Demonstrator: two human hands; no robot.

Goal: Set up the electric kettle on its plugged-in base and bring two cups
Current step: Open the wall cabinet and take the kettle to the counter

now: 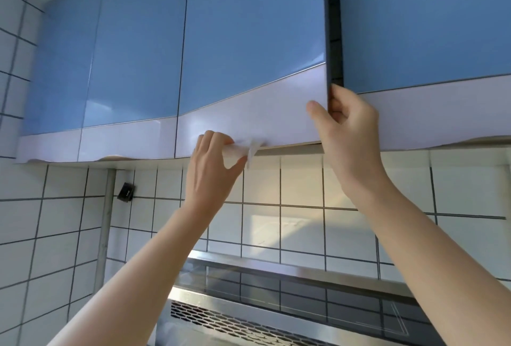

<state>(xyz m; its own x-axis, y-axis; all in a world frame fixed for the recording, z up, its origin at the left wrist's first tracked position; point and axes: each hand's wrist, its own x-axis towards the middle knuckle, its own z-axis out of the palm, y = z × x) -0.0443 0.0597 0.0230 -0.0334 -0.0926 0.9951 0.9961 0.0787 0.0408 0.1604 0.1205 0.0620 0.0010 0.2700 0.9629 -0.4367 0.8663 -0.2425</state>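
White tiles (pixel 301 185) are covering the wall, and a steel hood (pixel 249 298) is lying nearest, below the arms. Left hand (pixel 213 163) is gripping a small white thing (pixel 239 150) at the door (pixel 249 41) bottom edge. Right hand (pixel 345 127) is curling its grip round the door's side edge, probably for opening it. Kettle and cups are not visible; maybe cups are inside.
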